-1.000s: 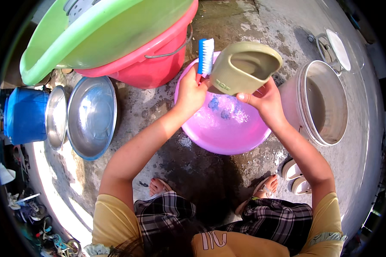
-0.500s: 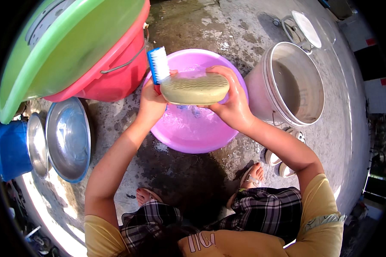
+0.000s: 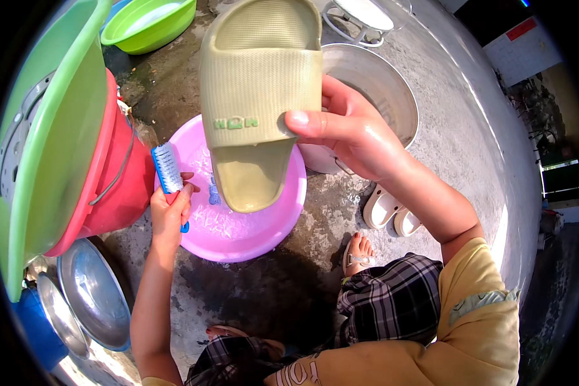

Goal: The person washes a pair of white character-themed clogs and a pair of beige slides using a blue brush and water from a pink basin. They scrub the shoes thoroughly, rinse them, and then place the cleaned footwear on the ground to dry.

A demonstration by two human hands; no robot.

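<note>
An olive-green slide slipper is held up close in the middle, its strap facing up and its toe end pointing down. My right hand grips it at the right edge, thumb on the strap and the other fingers behind it. Lower to the left, my left hand is closed round the handle of a blue scrub brush with white bristles. Beneath both hands stands a pink-purple basin of water. Something small and blue shows in the water. The slipper hides part of the basin.
At left, a large green basin leans over a red bucket; metal bowls and a blue container lie below. A pale bucket stands beyond my right hand. White clogs rest by my foot. A lime basin is farther back.
The slipper has been raised and turned from edge-on to show its strap side. My left hand has come off it and moved left and down with the brush. The view has shifted.
</note>
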